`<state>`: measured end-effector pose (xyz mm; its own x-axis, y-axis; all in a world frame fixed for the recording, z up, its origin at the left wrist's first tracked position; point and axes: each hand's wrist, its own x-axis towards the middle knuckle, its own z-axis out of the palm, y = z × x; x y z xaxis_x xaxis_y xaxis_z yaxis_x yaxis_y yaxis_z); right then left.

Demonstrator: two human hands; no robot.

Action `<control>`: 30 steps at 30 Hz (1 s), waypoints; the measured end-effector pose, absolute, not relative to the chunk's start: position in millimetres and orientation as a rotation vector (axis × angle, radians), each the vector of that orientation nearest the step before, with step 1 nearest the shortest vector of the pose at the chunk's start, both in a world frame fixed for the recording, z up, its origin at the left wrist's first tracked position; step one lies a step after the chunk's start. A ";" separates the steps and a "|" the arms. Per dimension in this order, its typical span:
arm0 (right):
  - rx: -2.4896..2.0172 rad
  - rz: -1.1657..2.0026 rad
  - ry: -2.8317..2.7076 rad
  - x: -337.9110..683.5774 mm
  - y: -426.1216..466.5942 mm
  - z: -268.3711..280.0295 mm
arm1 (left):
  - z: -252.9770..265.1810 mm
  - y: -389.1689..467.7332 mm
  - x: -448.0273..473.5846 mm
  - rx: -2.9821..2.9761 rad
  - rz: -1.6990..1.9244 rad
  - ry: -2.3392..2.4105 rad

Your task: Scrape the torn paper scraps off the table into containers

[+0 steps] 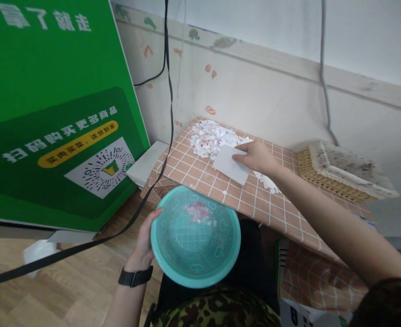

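Note:
My left hand [145, 238] grips the rim of a turquoise plastic colander [228, 245], held just below the table's front edge. A small heap of white and pink paper scraps [199, 212] lies inside it. Over the table, my right hand [255, 156] pinches a white card [231, 164], its thumb on the upper face. The card's left side meets a big pile of torn paper bits [209, 138]. More paper scraps [268, 182] lie under my right forearm. Part of the pile is hidden behind the card and hand.
A brown checked cloth [187, 170] covers the table. A lined wicker basket [337, 175] stands at its right end. To the left rises a large green sign [50, 68]. A black strap [172, 100] hangs down across the view, over the table's left corner.

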<state>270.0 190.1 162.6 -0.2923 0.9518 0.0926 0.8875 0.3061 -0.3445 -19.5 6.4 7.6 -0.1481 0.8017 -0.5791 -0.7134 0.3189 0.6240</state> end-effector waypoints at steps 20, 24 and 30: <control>-1.501 0.199 -2.473 276.5 173.3 172.3 | 5.3 6.5 -18.7 0.075 1.330 1.089; -1.608 0.096 -2.435 290.5 179.4 171.0 | 6.0 7.4 -18.4 0.048 1.311 1.081; -1.761 0.059 -2.345 319.0 183.0 179.0 | 3.3 7.7 -18.5 0.046 1.318 1.058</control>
